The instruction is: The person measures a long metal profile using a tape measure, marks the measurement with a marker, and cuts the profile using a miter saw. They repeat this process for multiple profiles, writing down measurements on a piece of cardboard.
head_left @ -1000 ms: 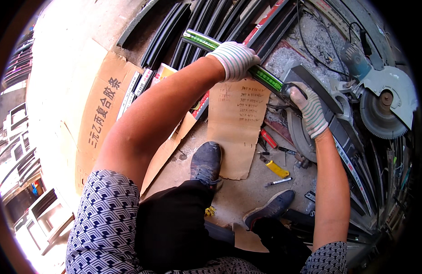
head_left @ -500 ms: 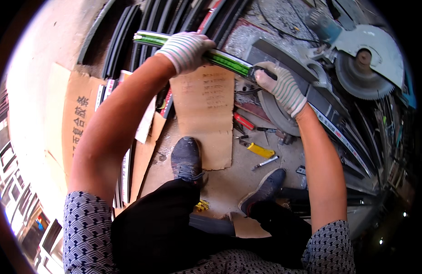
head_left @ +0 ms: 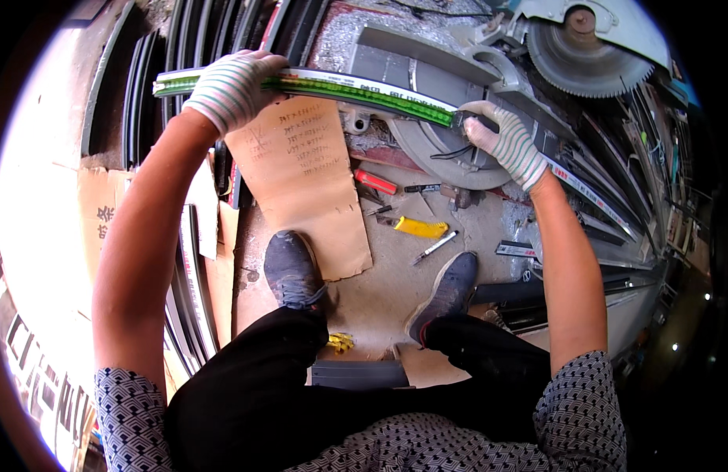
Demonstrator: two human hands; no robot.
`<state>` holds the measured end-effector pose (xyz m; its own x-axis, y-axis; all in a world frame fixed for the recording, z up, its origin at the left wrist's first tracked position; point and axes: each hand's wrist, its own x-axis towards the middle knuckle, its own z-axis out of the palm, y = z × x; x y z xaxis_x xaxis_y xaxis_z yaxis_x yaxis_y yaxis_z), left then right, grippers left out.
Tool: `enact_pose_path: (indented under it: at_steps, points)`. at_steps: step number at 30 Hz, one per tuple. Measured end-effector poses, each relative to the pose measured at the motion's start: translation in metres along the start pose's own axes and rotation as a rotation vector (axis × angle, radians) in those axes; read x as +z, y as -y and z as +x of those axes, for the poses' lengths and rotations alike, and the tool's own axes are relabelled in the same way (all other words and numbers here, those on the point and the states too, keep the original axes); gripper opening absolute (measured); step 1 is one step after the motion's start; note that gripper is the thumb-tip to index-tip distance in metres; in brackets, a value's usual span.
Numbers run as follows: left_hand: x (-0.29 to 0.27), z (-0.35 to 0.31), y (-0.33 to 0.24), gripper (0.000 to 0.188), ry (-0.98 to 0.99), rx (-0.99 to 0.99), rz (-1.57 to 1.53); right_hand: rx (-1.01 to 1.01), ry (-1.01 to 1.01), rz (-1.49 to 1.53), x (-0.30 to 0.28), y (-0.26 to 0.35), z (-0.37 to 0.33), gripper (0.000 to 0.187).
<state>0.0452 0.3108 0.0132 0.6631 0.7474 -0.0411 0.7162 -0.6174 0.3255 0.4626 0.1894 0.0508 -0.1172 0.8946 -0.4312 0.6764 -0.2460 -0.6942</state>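
My left hand (head_left: 236,90), in a white and green striped glove, is wrapped round a long profile bar (head_left: 364,91) near its left end. The bar is white on top with a bright green strip along its near side. At its right end, my right hand (head_left: 506,141), gloved the same way, grips a dark end section (head_left: 466,123); its exact shape is partly hidden by my fingers. Both arms are stretched forward, and the bar is held up across the front of the mitre saw's round base (head_left: 450,153).
The toothed saw blade (head_left: 588,63) is at the upper right. Between my shoes and the saw lie a cardboard sheet (head_left: 309,197) with handwriting, a red-handled tool (head_left: 376,182), a yellow utility knife (head_left: 421,228) and a pen (head_left: 436,248). Dark profiles (head_left: 144,102) lie at the upper left.
My left hand has moved left, now farther from my right hand, showing more of the bar between them. The view has shifted, so the saw and cardboard appear higher and farther left.
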Motion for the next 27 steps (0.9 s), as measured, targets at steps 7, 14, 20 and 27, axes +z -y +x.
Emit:
enact_pose_path:
  at_steps: [7, 14, 20, 27]
  points:
    - [-0.005, 0.001, -0.002, 0.049, 0.045, 0.008, -0.024, -0.021, -0.041, -0.059, -0.018, -0.019, -0.017, 0.042]
    - [-0.001, 0.002, 0.001, 0.048, 0.048, 0.014, -0.027, -0.067, -0.073, -0.137, -0.016, -0.029, -0.014, 0.042]
    - [-0.002, 0.002, -0.002, 0.046, 0.047, 0.013, -0.041, -0.073, -0.083, -0.156, -0.015, -0.03, -0.013, 0.041]
    - [0.0, 0.002, 0.0, 0.046, 0.04, 0.024, -0.062, -0.015, -0.091, -0.201, -0.015, -0.026, -0.014, 0.038]
